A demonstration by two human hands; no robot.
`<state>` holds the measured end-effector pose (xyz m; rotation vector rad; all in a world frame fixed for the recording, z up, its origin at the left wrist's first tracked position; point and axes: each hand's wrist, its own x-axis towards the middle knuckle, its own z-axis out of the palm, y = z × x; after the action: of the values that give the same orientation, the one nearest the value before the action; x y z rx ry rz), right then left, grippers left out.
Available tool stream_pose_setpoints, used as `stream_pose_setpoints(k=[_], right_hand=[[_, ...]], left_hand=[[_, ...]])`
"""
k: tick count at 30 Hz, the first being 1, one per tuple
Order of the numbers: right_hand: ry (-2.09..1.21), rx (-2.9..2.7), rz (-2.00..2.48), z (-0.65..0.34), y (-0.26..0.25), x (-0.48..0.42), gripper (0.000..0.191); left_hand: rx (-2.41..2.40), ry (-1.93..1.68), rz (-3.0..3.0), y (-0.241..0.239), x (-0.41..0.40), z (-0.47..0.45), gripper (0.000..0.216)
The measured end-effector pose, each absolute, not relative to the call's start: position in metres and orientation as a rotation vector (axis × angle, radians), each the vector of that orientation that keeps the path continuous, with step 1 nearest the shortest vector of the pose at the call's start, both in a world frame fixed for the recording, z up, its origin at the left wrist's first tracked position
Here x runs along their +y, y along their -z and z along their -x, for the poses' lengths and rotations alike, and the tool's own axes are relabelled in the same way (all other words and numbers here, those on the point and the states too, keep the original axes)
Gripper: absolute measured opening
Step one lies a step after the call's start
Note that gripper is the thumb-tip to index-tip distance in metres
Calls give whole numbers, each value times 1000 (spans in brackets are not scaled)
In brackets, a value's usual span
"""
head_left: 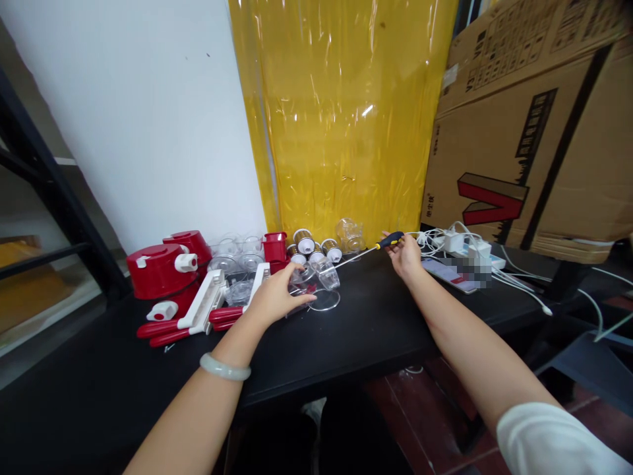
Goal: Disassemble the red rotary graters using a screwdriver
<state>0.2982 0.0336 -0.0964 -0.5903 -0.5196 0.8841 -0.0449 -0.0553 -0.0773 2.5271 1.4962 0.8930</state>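
Note:
My left hand [277, 293] is curled round a clear plastic part [327, 278], thumb on the near side and fingers behind. A round clear rim [326, 301] shows beside it on the table; whether it belongs to the same part I cannot tell. In my right hand [408, 258] is a screwdriver [390, 240] with a black and yellow handle. Its long shaft slants left and down, and the tip reaches the clear part. Red-handled white levers [210, 300] lie left of my left hand, with one partly under it.
Red housings [161, 270] stand on the black table [346, 336] at the left. Clear cups [237, 251], a red box [275, 246] and several white-rimmed cylinders [303, 241] sit at the back. White chargers and cables [452, 241], a phone [452, 274] and a big carton [534, 145] are right.

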Motion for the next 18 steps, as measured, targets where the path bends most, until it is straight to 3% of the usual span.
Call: stream_pose_setpoints(k=[4, 11, 18], right_hand=[[-910, -515, 588, -298, 96, 33, 8], [-686, -563, 686, -297, 101, 38, 40], [-681, -469, 731, -305, 102, 42, 16]], left_hand=[[1495, -892, -2535, 79, -54, 45, 65], [1470, -912, -2550, 80, -52, 46, 66], [1462, -909, -2577, 81, -50, 48, 67]])
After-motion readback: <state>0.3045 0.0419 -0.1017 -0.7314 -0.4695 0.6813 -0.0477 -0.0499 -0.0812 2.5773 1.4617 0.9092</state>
